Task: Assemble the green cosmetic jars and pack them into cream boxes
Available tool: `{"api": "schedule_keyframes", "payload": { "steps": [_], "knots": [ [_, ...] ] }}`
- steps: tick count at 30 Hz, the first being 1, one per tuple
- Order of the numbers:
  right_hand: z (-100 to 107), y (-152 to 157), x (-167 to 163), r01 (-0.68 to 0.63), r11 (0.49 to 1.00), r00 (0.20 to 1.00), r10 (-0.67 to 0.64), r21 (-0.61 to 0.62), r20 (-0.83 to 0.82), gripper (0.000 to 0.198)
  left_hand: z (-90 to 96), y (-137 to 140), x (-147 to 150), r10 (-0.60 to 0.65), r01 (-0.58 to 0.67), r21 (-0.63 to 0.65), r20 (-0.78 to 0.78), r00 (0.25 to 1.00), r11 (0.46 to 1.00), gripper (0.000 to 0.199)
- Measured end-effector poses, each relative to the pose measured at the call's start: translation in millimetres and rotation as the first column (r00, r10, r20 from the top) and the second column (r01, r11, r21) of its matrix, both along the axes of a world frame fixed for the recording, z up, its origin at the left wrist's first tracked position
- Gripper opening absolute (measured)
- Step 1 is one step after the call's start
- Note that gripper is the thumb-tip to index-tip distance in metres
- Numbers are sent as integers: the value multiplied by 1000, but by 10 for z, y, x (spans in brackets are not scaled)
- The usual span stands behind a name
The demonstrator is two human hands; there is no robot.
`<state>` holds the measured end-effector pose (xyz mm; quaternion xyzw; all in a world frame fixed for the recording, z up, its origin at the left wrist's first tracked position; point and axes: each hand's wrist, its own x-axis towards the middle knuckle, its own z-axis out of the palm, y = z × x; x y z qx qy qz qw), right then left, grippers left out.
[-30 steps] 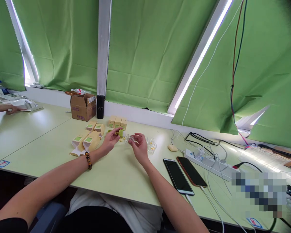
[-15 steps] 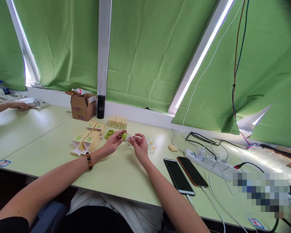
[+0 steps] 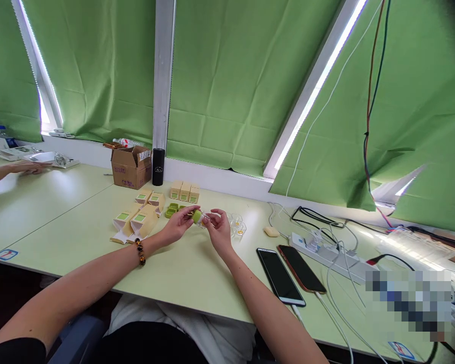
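Note:
Above the middle of the table, both of my hands hold a small clear container with a green part (image 3: pixel 197 217). My left hand (image 3: pixel 177 225), with a beaded bracelet at the wrist, pinches its green end. The fingers of my right hand (image 3: pixel 219 230) are closed on its clear end and partly cover it. Beyond my left hand lie several green pieces (image 3: pixel 171 210), partly hidden by the fingers. Right of my right hand stand clear cups (image 3: pixel 236 226) with small yellow spots in them. Left of my hands are open cardboard boxes (image 3: pixel 143 217) with green labels.
Three upright small boxes (image 3: pixel 184 192) stand behind. Farther back are a brown carton (image 3: pixel 131 169) and a black bottle (image 3: pixel 158 167). Two phones (image 3: pixel 280 275) and a power strip (image 3: pixel 331 255) with cables lie right. Another person's hand (image 3: pixel 28 167) rests near a white tray at far left.
The container has tilted slightly between my hands, and more of its green part shows. The other person's hand has moved a little to the left.

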<state>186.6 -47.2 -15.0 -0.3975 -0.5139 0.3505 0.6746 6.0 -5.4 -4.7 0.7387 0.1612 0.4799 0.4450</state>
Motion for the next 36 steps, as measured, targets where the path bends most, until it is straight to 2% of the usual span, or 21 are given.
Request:
{"api": "schedule_keyframes", "payload": {
  "steps": [12, 18, 22, 26, 36],
  "knots": [
    [-24, 6, -16, -10, 1000, 1000, 10, 9, 2, 54, -5, -15, 9, 17, -15, 26, -74, 997, 1000, 47],
    [-19, 9, -4, -5, 1000, 1000, 6, 7, -23, 55, -37, -3, 4, -59, 59, -20, 1, 998, 998, 54],
    [-25, 29, 29, 14, 1000, 997, -14, -7, -80, 57, -43, 25, 1, 3, -1, -37, 42, 999, 999, 61],
    [-22, 20, 31, -17, 1000, 988, 13, -23, -153, 58, -49, 50, 15, 75, -75, -39, 9, 997, 996, 59],
    [-57, -2, -13, -96, 995, 975, 96, 8, -199, 60, -11, -44, 33, 137, -131, 74, -81, 987, 989, 51]
  ]
}}
